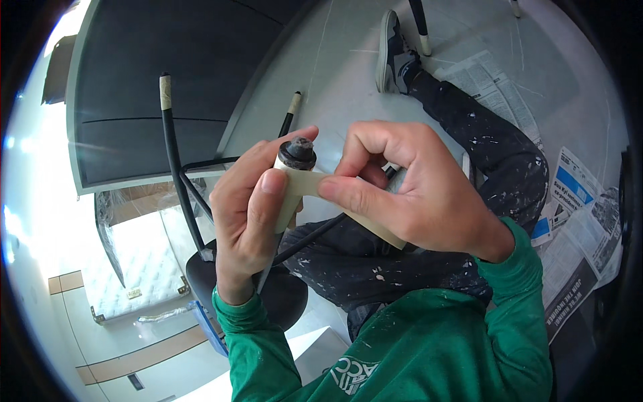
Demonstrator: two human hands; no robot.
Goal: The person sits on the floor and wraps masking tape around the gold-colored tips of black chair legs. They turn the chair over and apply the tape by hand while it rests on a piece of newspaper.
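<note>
A black stool leg with a dark rubber-like foot points up toward me. My left hand is closed around it just below the tip, thumb pressing on the pale band there. From that band a strip of masking tape runs across to my right hand, which pinches it between thumb and fingers. More tape hangs below the right hand. The stool is upturned, its round black seat low beneath my left forearm. Its other legs, such as the left one, carry pale tape near their ends.
Newspaper sheets lie on the floor at the right, others beyond my outstretched, paint-spotted leg. A large dark panel stands at the upper left. Below it is a white quilted, mattress-like piece. Another taped furniture leg shows at the top.
</note>
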